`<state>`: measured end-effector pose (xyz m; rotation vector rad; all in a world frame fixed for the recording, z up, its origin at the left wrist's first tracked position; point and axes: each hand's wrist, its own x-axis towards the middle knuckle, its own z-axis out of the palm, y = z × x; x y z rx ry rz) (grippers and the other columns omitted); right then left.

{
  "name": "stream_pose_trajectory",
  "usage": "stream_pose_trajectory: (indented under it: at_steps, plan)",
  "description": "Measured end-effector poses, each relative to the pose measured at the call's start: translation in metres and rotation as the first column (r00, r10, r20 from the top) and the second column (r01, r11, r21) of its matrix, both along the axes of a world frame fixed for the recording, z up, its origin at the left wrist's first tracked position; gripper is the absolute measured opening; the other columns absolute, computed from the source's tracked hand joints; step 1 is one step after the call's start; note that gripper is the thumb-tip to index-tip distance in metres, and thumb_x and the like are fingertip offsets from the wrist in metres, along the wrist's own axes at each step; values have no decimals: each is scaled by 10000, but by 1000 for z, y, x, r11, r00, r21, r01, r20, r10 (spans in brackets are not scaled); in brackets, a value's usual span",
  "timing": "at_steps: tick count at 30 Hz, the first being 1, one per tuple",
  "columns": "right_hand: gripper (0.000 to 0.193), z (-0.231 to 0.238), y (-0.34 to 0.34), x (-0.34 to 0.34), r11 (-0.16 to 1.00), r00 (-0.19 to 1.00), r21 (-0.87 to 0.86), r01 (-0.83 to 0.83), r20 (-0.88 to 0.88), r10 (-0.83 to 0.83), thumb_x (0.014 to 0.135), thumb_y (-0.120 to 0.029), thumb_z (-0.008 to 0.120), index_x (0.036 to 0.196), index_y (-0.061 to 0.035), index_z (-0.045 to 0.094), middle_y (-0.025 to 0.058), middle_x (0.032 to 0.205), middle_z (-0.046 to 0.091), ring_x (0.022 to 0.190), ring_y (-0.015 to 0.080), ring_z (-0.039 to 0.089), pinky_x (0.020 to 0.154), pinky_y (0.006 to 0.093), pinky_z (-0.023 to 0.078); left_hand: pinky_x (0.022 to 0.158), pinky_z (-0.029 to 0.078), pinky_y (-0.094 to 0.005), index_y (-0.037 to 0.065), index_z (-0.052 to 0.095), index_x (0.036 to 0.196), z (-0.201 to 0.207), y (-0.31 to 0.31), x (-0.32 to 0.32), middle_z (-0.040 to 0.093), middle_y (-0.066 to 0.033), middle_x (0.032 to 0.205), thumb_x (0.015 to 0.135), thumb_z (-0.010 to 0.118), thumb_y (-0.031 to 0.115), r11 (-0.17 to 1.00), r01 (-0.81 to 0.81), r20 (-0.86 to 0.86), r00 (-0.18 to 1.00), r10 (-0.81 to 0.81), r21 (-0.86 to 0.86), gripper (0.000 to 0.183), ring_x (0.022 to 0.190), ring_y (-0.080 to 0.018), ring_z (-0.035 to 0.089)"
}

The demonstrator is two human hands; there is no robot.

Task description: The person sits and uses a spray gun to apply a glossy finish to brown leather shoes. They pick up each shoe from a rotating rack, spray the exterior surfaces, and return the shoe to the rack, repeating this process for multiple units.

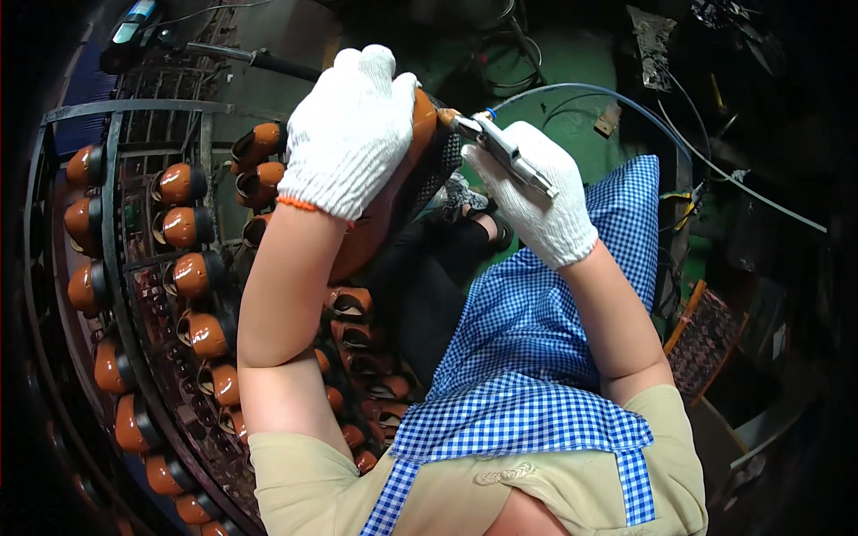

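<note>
My left hand (347, 134), in a white knit glove with an orange cuff edge, is closed around a glossy brown shoe (424, 123). The shoe is tilted up, and its dark patterned sole (429, 179) faces right; the hand covers much of its upper. In my right hand (541, 201), gloved in the same white knit, is a metal spray gun (517, 163). Its nozzle points left, close beside the shoe's upper end. A grey-blue air hose (608, 89) runs from the gun's blue fitting, arching off to the right.
Metal racks (114, 223) on the left carry many brown shoes (183, 227) in rows. More shoes (350, 304) sit below my left forearm. A blue checked apron (536, 339) covers my lap. To the right stands a chair with a woven panel (706, 347); cables hang over the green floor (572, 67).
</note>
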<state>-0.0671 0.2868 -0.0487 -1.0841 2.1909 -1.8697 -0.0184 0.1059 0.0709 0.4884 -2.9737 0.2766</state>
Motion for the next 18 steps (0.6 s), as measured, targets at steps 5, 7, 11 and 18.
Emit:
stream_pose_trajectory:
  at_steps: [5,7,11,18]
  plan:
    - [247,-11,-20,3,994,999,-106,12,42,-7,981,-294,776,972,-49,747,134,812,652,682,311,672,621,394,525,915,563,-496,71,638,1156,0,-14,-6,701,-210,1151,1076,531,383,996,-89,59,994,89,-2,339,1058,-418,705]
    - [226,-10,-21,4,997,1000,-76,16,26,-14,968,-269,791,985,-47,751,130,813,654,679,306,669,612,389,522,935,560,-496,67,641,1174,2,-13,-9,707,-217,1164,1078,527,389,995,-99,95,990,101,-23,355,1071,-422,705]
    - [194,-14,-26,14,988,1000,-154,14,27,-10,944,-221,814,1012,-47,763,122,819,661,676,292,669,600,377,518,961,552,-499,55,643,1196,-3,-25,-10,706,-230,1198,1078,517,399,984,-177,57,983,176,12,385,1089,-428,703]
    - [169,-16,-26,37,994,999,-111,21,-26,-24,931,-208,822,1002,-64,769,117,811,655,665,279,663,580,378,512,968,535,-480,7,643,1200,0,-45,-4,727,-246,1124,1057,577,485,976,-179,45,984,175,123,503,1092,-440,695]
